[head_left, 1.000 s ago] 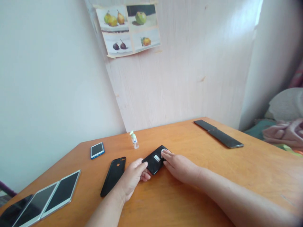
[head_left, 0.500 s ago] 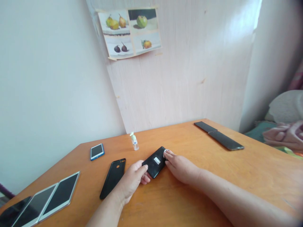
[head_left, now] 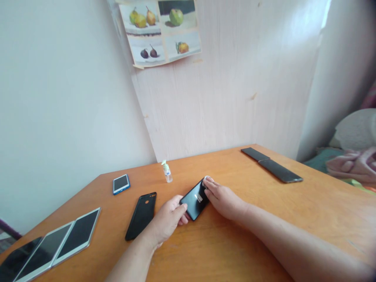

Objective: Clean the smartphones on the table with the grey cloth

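A black phone [head_left: 194, 202] is tilted over the table, a small pale label on the face toward me. My left hand [head_left: 173, 211] grips its near left end, thumb on top and fingers underneath. At the far upper end, my right hand [head_left: 221, 197] presses a small white wiping pad [head_left: 207, 178] against the phone; most of the pad is hidden by the fingers. Left of my left hand lies an empty black phone case [head_left: 142, 215], inner side up. A small clear pump bottle [head_left: 167, 172] with a pale green top stands behind the hands.
On the wooden table [head_left: 249, 250], a phone with a blue edge [head_left: 121, 184] lies at back left. White-framed devices [head_left: 78, 235] and a dark one [head_left: 17, 258] sit front left. Two dark flat devices [head_left: 280, 170] lie end to end at right. Behind is a panel with fruit pictures [head_left: 161, 33].
The phone's tilt has shifted slightly, and its surface now catches more reflected light. My right hand, with the white pad, stays at the phone's upper end. The whole view has shifted a little.
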`<state>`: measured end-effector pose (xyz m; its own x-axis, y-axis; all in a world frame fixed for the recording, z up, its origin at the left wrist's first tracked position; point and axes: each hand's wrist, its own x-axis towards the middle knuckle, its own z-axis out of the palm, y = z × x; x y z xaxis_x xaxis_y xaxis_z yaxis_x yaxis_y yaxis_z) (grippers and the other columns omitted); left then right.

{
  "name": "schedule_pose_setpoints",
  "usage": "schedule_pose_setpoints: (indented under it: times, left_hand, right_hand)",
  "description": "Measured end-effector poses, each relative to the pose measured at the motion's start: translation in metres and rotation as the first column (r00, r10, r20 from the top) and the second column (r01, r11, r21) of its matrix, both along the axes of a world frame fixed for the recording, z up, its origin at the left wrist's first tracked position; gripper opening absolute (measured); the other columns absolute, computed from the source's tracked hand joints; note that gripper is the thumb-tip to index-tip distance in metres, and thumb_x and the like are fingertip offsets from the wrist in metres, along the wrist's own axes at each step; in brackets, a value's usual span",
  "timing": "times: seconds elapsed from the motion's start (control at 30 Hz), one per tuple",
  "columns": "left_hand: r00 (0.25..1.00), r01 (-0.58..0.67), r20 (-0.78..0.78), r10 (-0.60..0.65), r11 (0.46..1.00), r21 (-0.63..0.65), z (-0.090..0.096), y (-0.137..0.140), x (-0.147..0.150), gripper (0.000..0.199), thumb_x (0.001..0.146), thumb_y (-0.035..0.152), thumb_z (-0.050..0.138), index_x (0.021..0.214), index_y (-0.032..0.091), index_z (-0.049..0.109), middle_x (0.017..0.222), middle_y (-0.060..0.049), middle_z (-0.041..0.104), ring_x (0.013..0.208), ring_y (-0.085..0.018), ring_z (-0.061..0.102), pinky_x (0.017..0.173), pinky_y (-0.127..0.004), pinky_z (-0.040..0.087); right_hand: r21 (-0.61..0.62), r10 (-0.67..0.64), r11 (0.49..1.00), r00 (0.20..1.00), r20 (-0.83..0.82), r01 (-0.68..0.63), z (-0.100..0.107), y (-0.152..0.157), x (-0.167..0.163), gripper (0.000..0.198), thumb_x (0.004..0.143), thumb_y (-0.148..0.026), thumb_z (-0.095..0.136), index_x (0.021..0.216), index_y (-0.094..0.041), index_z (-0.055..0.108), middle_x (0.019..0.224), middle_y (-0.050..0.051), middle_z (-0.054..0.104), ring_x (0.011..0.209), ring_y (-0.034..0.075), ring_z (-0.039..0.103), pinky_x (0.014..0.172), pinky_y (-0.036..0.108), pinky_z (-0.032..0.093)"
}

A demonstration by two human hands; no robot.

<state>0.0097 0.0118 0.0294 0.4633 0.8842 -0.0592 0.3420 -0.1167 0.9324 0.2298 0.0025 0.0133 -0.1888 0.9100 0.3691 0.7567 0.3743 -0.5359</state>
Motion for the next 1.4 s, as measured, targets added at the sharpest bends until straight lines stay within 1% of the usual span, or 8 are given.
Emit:
schedule_pose_setpoints:
  times: [0.2, 0.47, 0.57, 0.7, 0.87, 1.03, 1.27, 1.4]
  left_hand:
    - [1.000, 0.008, -0.011, -0.008, 1.000, 0.025, 0.001, -0.002, 0.001, 0.027, 0.087, 0.041, 0.053, 0.098, 0.017, 0.057, 0.068, 0.000, 0.063, 0.064, -0.016, 0.059, 0.064, -0.027, 0.044]
    - [0.999, 0.009, -0.035, -0.009, 1.000, 0.023, 0.002, -0.002, 0.001, 0.028, 0.088, 0.041, 0.052, 0.100, 0.017, 0.058, 0.069, 0.000, 0.063, 0.064, -0.015, 0.057, 0.065, -0.026, 0.043]
    - [0.999, -0.021, -0.038, 0.021, 1.000, 0.000, 0.000, -0.001, 0.000, 0.028, 0.088, 0.041, 0.051, 0.100, 0.017, 0.059, 0.068, -0.001, 0.064, 0.064, -0.015, 0.058, 0.064, -0.026, 0.044]
    - [0.996, -0.076, 0.037, 0.078, 0.995, -0.059, -0.003, 0.002, -0.002, 0.025, 0.088, 0.038, 0.051, 0.096, 0.016, 0.058, 0.070, -0.002, 0.065, 0.065, -0.015, 0.058, 0.063, -0.025, 0.043]
    - [0.965, -0.130, 0.203, 0.165, 0.976, -0.176, -0.010, 0.010, -0.006, 0.020, 0.086, 0.035, 0.055, 0.091, 0.015, 0.057, 0.077, -0.003, 0.064, 0.065, -0.011, 0.058, 0.061, -0.022, 0.042]
    - [0.950, -0.127, 0.255, 0.180, 0.969, -0.211, -0.012, 0.013, -0.007, 0.019, 0.086, 0.030, 0.054, 0.095, 0.014, 0.059, 0.078, -0.004, 0.064, 0.064, -0.010, 0.056, 0.060, -0.022, 0.042]
    - [0.961, -0.130, 0.214, 0.176, 0.968, -0.214, -0.009, 0.011, -0.007, 0.021, 0.086, 0.031, 0.056, 0.100, 0.015, 0.060, 0.079, -0.004, 0.066, 0.062, -0.009, 0.055, 0.057, -0.019, 0.040]
    - [0.962, -0.116, 0.221, 0.164, 0.970, -0.213, -0.010, 0.012, -0.008, 0.021, 0.086, 0.030, 0.055, 0.100, 0.016, 0.060, 0.076, -0.003, 0.066, 0.060, -0.009, 0.053, 0.055, -0.019, 0.038]
  right_hand:
    - [0.049, 0.283, 0.957, 0.958, 0.055, -0.286, 0.001, -0.020, -0.020, 0.051, 0.096, -0.024, 0.042, 0.146, -0.014, 0.038, 0.156, 0.014, 0.031, 0.145, 0.023, 0.023, 0.118, 0.040, 0.026]
    - [-0.038, -0.112, 0.993, 0.993, -0.040, 0.111, -0.007, 0.014, 0.009, 0.051, 0.092, -0.024, 0.045, 0.141, -0.011, 0.045, 0.148, 0.017, 0.044, 0.140, 0.025, 0.037, 0.115, 0.042, 0.030]
    - [-0.073, -0.122, 0.990, 0.992, -0.023, 0.120, -0.008, 0.016, 0.010, 0.051, 0.090, -0.024, 0.046, 0.140, -0.011, 0.046, 0.144, 0.017, 0.048, 0.136, 0.025, 0.043, 0.113, 0.041, 0.033]
    - [-0.117, -0.082, 0.989, 0.996, 0.042, 0.086, -0.008, 0.003, -0.002, 0.056, 0.089, -0.022, 0.047, 0.142, -0.005, 0.043, 0.150, 0.022, 0.039, 0.141, 0.029, 0.034, 0.114, 0.044, 0.032]
    - [-0.133, 0.160, 0.981, 0.980, 0.115, -0.144, 0.002, -0.022, -0.019, 0.058, 0.090, -0.018, 0.043, 0.146, -0.006, 0.038, 0.154, 0.020, 0.032, 0.142, 0.028, 0.031, 0.115, 0.041, 0.032]
    - [-0.045, 0.406, 0.914, 0.909, 0.094, -0.403, 0.016, -0.040, -0.028, 0.052, 0.094, -0.019, 0.039, 0.145, -0.015, 0.043, 0.152, 0.011, 0.040, 0.139, 0.023, 0.037, 0.112, 0.034, 0.036]
    - [-0.021, 0.086, 0.996, 0.992, 0.097, -0.084, 0.005, -0.009, -0.006, 0.034, 0.088, -0.013, 0.043, 0.109, -0.018, 0.069, 0.115, 0.010, 0.070, 0.103, 0.023, 0.067, 0.089, 0.032, 0.050]
    - [-0.001, -0.064, 0.998, 0.993, -0.101, 0.064, 0.010, -0.002, 0.001, 0.024, 0.082, -0.013, 0.048, 0.089, -0.020, 0.070, 0.085, 0.003, 0.073, 0.080, 0.017, 0.066, 0.072, 0.026, 0.049]
